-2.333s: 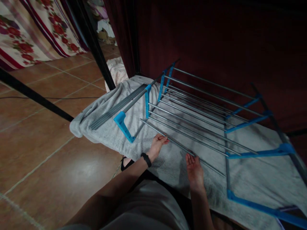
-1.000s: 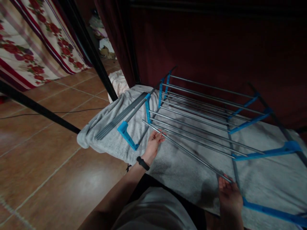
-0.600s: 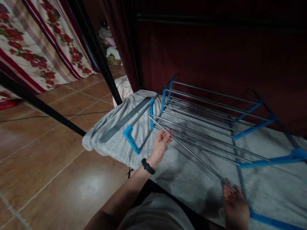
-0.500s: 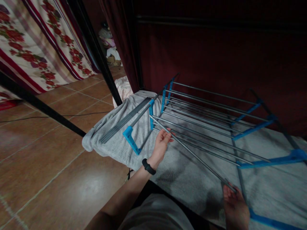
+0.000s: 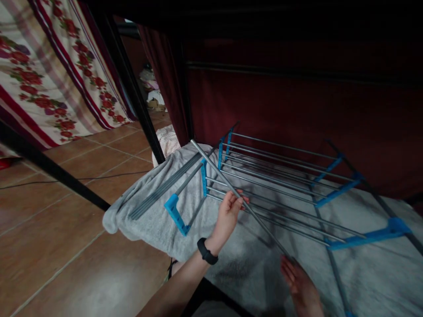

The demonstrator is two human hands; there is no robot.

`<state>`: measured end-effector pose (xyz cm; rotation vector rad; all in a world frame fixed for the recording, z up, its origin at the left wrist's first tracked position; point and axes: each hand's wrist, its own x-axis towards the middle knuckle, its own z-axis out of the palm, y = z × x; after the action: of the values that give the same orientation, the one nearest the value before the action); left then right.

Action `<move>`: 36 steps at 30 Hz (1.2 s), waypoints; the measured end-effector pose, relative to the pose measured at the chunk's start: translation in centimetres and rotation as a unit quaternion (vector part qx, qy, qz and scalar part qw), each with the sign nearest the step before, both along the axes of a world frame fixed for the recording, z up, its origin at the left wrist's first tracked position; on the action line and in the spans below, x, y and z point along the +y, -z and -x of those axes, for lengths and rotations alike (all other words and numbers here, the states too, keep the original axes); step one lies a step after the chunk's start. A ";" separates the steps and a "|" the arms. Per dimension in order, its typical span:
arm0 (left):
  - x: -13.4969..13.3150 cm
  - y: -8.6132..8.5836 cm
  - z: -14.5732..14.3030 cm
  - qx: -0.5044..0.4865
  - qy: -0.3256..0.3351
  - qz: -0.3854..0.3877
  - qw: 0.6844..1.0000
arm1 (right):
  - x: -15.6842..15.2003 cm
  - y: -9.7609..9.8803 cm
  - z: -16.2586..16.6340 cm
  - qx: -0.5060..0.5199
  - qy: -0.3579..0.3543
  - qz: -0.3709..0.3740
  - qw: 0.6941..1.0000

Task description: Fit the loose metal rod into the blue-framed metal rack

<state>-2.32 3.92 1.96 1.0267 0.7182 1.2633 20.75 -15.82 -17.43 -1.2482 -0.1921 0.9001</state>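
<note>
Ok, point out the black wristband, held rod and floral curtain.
Black wristband (image 5: pixel 207 252): head view, middle of the band.
Held rod (image 5: pixel 218 172): head view, upper part.
Floral curtain (image 5: pixel 64 70): head view, near its middle.

I log the rod (image 5: pixel 220 173) as silver-grey, bars (image 5: pixel 267 182) likewise; tubes (image 5: pixel 165 187) duller grey. Brackets (image 5: pixel 395 227): bright blue. Blanket (image 5: pixel 148 240): plain grey. Wristband (image 5: pixel 207 251): black. Drape (image 5: pixel 264 110): dark maroon. Posts (image 5: pixel 134 86): black. Floor (image 5: pixel 56 246): orange-brown tiles, pale grout grid. I note the curtain (image 5: pixel 36 83) as cream, with tan and maroon stripes, red flowers, green leaves.
</note>
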 end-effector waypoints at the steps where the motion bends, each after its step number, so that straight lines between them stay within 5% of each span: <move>1: 0.0 0.0 -0.1 0.004 0.000 -0.004 1.000 | 0.5 -0.2 0.9 0.011 -0.010 0.015 1.000; 9: -1.0 1.1 -0.8 0.015 -0.006 -0.044 0.999 | 4.4 -3.0 10.1 0.090 -0.158 0.080 0.980; 13: -1.4 1.3 -0.4 0.063 0.002 -0.086 0.994 | 5.6 -3.3 11.8 0.072 -0.202 0.107 0.971; 23: -0.3 1.9 0.9 0.238 -0.005 -0.291 0.927 | 5.0 -3.6 5.5 -0.003 -0.124 0.093 0.988; 29: 0.3 4.9 1.3 0.324 -0.001 -0.338 0.884 | 3.9 -6.0 2.9 -0.027 -0.058 0.059 0.996; 36: 0.3 8.2 1.7 0.410 0.029 -0.340 0.846 | 2.8 -5.0 1.9 -0.049 0.013 0.060 0.997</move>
<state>-4.01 4.26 -6.24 2.2352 0.8698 1.0019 18.83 -12.99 -12.44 -1.4049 -0.2021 0.8376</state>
